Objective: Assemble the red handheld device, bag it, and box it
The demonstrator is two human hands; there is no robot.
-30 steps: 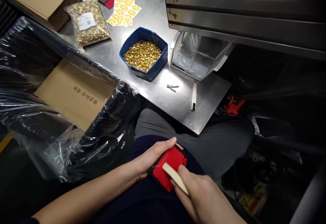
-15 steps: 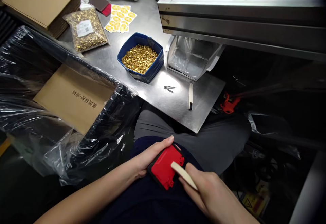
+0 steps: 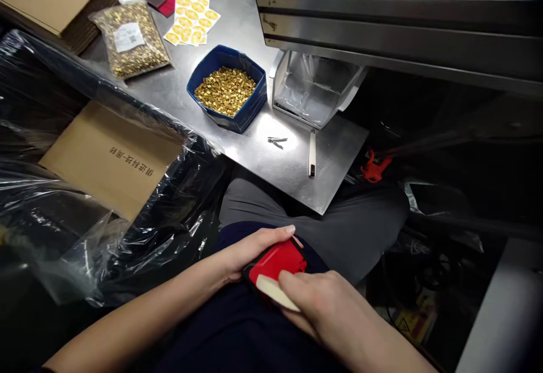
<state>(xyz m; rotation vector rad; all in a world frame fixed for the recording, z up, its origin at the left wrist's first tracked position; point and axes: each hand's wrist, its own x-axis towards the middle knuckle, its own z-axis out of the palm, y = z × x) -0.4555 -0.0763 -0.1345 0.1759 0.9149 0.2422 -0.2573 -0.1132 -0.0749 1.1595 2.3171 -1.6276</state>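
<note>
In my lap, my left hand (image 3: 258,246) grips a red plastic part with a black rim (image 3: 282,260), its thumb along the upper edge. My right hand (image 3: 316,299) is closed round a flat cream-coloured strip-like tool (image 3: 275,292), whose rounded end lies over the lower part of the red face. My right fingers and the tool hide the part's lower right corner. On the metal table beyond lie nail clippers (image 3: 277,142) and a cream-handled tool with a dark end (image 3: 312,155).
A blue bin (image 3: 259,99) of small brass pieces stands on the metal table (image 3: 297,183). Near it are a bag of brass pieces (image 3: 131,39), orange-and-white sticker sheets (image 3: 190,21) and a white-sided tray (image 3: 278,79). A plastic-lined container with cardboard (image 3: 110,158) is at left; a metal beam (image 3: 382,51) crosses upper right.
My right hand has moved left and slightly down, carrying the cream tool from the part's right side onto its lower left. The whole view has shifted slightly.
</note>
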